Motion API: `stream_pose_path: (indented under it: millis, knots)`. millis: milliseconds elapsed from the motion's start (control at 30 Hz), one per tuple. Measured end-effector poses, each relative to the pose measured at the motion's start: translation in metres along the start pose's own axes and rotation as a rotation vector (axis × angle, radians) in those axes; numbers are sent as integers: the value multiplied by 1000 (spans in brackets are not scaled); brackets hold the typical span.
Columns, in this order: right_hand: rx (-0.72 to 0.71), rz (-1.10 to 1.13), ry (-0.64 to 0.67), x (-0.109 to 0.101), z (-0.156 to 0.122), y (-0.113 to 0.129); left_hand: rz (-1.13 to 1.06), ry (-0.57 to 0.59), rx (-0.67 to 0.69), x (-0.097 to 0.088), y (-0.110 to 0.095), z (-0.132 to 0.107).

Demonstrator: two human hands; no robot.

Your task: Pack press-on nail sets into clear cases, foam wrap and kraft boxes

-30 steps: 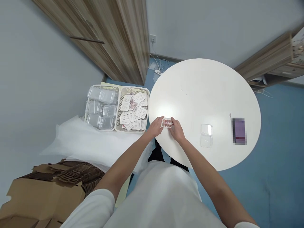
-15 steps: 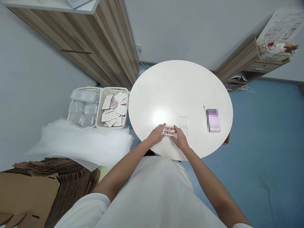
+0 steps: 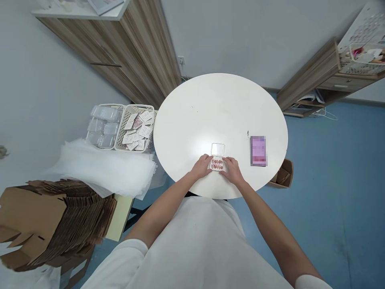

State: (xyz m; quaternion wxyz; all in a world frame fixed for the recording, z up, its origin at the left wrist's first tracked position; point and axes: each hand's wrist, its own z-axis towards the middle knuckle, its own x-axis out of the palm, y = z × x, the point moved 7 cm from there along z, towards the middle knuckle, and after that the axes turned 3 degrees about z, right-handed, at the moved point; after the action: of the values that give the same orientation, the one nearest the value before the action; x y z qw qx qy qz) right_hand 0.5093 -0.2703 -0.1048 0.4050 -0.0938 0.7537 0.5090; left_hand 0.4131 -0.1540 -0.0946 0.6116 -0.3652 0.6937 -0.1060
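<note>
A small white card of red-patterned press-on nails [image 3: 217,163], set in two rows, lies over the base of a clear plastic case on the table. The case's lid [image 3: 217,149] stands open on the far side. My left hand [image 3: 202,166] grips the card's left edge with thumb and fingers. On the opposite edge my right hand [image 3: 232,170] has the same kind of hold. Whether the card sits fully down inside the base cannot be made out at this size.
The oval white table [image 3: 221,104] carries a blurred purple item [image 3: 258,151] to the right. On the left are a basket of printed cards [image 3: 136,130], a basket of clear cases [image 3: 105,124], white sheets [image 3: 105,164] and stacked cardboard [image 3: 81,216]. An open cardboard box [image 3: 282,176] lies beyond the table's right edge.
The card of press-on nails has moved right, from beside the open clear case onto its base. Both hands moved with it. The camera view has shifted a little.
</note>
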Motion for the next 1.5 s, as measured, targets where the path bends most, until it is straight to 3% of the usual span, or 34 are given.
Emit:
stream_pose_path:
  millis: [367,1033,1167,1367,1500]
  knots:
    - [30,-84,67,9,9,-9,55,89,-83,15,10,10]
    - [72,-92,74,12,7,-12,-69,85,-100,15,12,7]
    - [115,32,52,11,1,-11,-197,61,-157,15,16,1]
    - [390,438,2,18,-9,-27,-428,44,-392,23,33,-9]
    - [443,558,-24,25,-7,-27,-608,38,-450,30,35,-9]
